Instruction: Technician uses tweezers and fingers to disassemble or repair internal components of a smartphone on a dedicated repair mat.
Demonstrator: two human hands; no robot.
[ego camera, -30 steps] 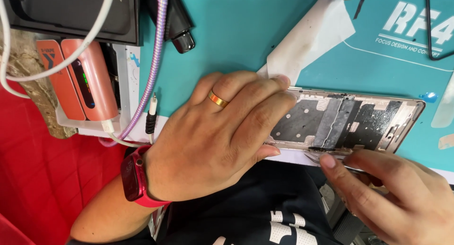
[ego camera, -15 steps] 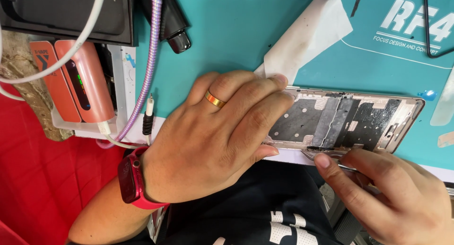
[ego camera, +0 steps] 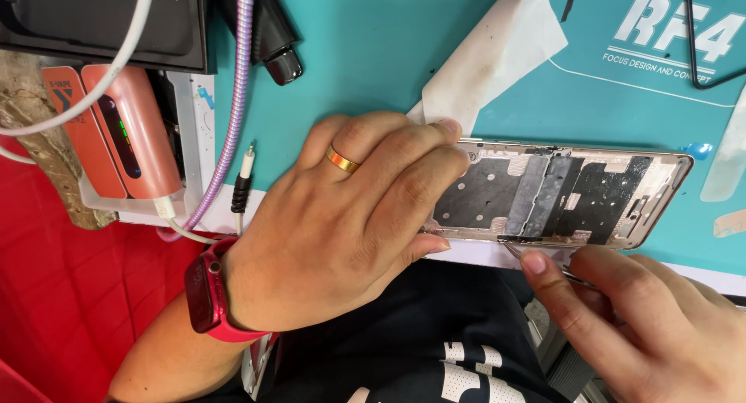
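An opened phone frame (ego camera: 559,195) lies flat on a teal work mat (ego camera: 373,69), long side running left to right, near the mat's near edge. Its rim is pale gold; inside, black shielding plates cover most of the bare metal, with a dark strip crossing the middle.

The left hand (ego camera: 342,224) lies palm down over the frame's left end, fingers close together and pressed flat onto it, hiding that end. One gold ring (ego camera: 342,159) sits on a finger, and one dark red smartwatch (ego camera: 208,294) wraps the wrist.

The right hand (ego camera: 629,325) comes in from the near right, just beside the frame's near edge. Its fingertips are drawn together around one thin metal tool (ego camera: 519,254), probably tweezers, whose tip touches the near rim about midway along.

One white cloth (ego camera: 497,53) lies on the mat beyond the frame, a corner tucked under the left hand's fingertips. Farther left, one braided purple cable (ego camera: 237,100) and one white cable (ego camera: 101,88) run past one orange power bank (ego camera: 124,131).
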